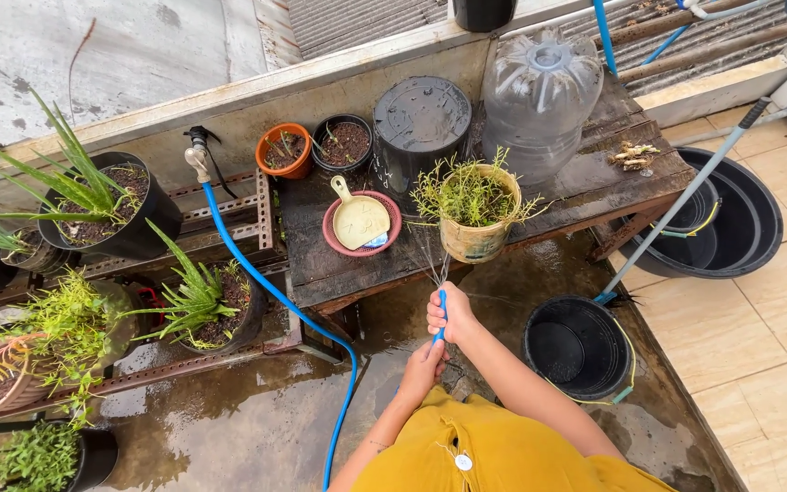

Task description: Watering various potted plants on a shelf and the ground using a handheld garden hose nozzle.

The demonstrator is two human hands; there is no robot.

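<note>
We hold a blue hose [277, 293] in both hands and spray a potted herb on a wet wooden table [557, 196].

From the left, we see aloe pots on a metal rack [229, 214] and the tap [198, 159] that feeds the hose. Our left hand [423, 369] grips the hose lower down, fingers curled shut around it; our right hand [449, 312] closes tight on the nozzle end, just below the table edge. Water fans up toward the yellow pot [475, 232]. Right of us stands a black bucket [577, 348].
</note>
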